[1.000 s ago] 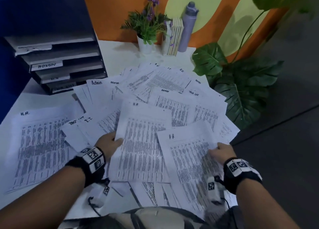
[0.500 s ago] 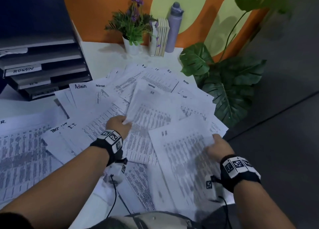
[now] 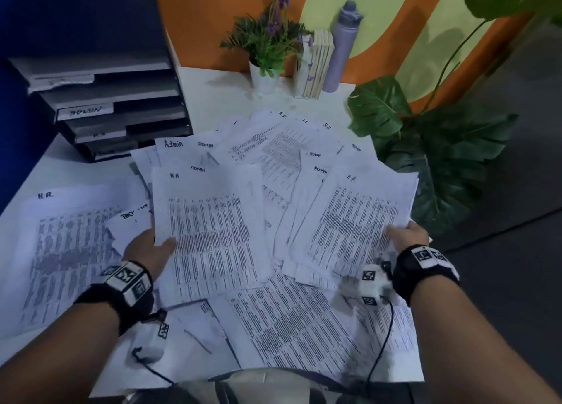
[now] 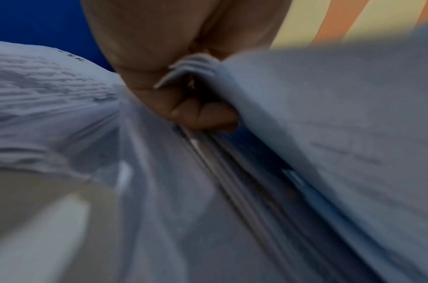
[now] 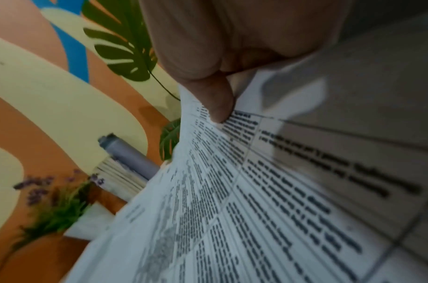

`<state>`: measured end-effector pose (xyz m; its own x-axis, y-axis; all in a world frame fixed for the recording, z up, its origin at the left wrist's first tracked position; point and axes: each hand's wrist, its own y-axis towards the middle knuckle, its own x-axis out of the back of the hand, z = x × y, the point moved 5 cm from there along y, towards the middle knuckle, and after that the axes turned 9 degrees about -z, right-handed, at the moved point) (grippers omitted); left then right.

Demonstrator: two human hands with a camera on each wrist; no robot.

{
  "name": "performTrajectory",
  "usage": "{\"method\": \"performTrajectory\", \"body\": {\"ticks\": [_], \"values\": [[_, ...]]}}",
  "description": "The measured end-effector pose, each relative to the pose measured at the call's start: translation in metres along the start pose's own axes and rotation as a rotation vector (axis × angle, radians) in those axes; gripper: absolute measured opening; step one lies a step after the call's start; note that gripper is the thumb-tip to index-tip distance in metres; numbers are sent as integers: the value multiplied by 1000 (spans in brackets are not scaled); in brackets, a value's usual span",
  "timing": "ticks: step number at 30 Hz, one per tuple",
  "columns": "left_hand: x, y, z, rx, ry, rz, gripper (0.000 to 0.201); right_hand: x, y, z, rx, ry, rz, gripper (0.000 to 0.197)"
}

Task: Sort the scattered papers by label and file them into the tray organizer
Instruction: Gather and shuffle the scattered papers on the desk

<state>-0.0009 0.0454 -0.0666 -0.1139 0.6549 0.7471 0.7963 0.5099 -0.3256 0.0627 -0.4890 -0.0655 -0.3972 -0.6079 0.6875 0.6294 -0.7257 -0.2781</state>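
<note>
Basically: tray organizer (image 3: 115, 111) sits at far left of table (image 3: 213, 93), "ADMIN" tag on one shelf. Scattered papers (image 3: 273, 166) fan out right of it. Flower pot (image 3: 264, 75), books (image 3: 316, 65), bottle (image 3: 342, 44) behind pile. Left hand (image 3: 149, 250) pinches H.R. sheet (image 3: 209, 221) at left edge. Right hand (image 3: 406, 236) pinches second H.R. sheet (image 3: 355, 221), thumb on top.

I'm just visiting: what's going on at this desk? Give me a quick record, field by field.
Left hand: holds a sheet labelled H.R. by its left edge
Right hand: pinches another H.R. sheet at its right edge
Loose papers: overlapping on the white desk; labels Admin, H.R. and I.T. readable
Separate H.R. sheet: lies flat at the left
Tray organizer: back left; one slot tagged ADMIN, other tags unreadable
Behind: potted flowers, books, purple bottle
</note>
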Motion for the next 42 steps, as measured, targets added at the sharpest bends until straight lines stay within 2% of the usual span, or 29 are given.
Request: {"method": "performTrajectory", "body": {"ticks": [2, 4, 6, 8, 10, 12, 13, 16, 17, 20, 21, 23, 24, 27, 29, 32, 35, 39, 40, 42], "values": [[0, -5, 4, -29, -3, -13, 38, -13, -1, -4, 10, -85, 25, 25], [-1, -6, 4, -58, -27, -44, 37, -18, -9, 3, 82, -100, -22, 25], [4, -5, 5, -45, -63, -113, 32, -12, -25, 28, 269, -62, -159, 23], [12, -3, 6, -14, -108, -186, 26, -2, -46, 59, 455, -4, -233, 14], [21, 0, 6, -10, -130, -238, 22, 11, -65, 89, 600, 73, -245, 8], [30, 4, 4, -24, -140, -263, 18, 23, -83, 117, 729, 149, -206, 21], [32, 5, 3, -33, -146, -261, 16, 31, -94, 130, 773, 190, -179, 21], [28, 6, 2, -20, -153, -206, 25, 50, -126, 162, 850, 356, -112, 14], [24, 5, 2, -8, -152, -180, 28, 53, -132, 169, 832, 445, -81, 14], [7, -3, 3, 11, -134, -67, 31, 36, -130, 164, 624, 670, 64, 19], [0, -6, 4, 8, -128, -26, 31, 22, -124, 155, 536, 645, 111, 18], [-11, -14, 6, 23, -150, 40, 31, -16, -107, 121, 344, 404, 176, 40], [-17, -17, 8, 32, -168, 64, 32, -34, -102, 100, 273, 276, 209, 45], [-24, -27, 7, 19, -160, 111, 39, -70, -110, 45, 126, 69, 314, 31], [-26, -30, 9, 31, -166, 131, 47, -80, -122, 22, 97, -37, 320, 24], [-28, -35, 10, 109, -164, 167, 65, -86, -137, 13, 127, -113, 277, 23], [-32, -39, 4, 113, -207, 164, 75, -91, -163, 29, 215, -46, 304, 26], [-31, -40, 2, 3, -161, 107, 54, -109, -194, 48, 638, -355, 453, 37], [-28, -37, 4, -24, -115, 83, 49, -111, -195, 48, 693, -430, 451, 41], [-18, -32, 9, -29, -83, 22, 43, -104, -185, 49, 710, -521, 314, 39]]}}
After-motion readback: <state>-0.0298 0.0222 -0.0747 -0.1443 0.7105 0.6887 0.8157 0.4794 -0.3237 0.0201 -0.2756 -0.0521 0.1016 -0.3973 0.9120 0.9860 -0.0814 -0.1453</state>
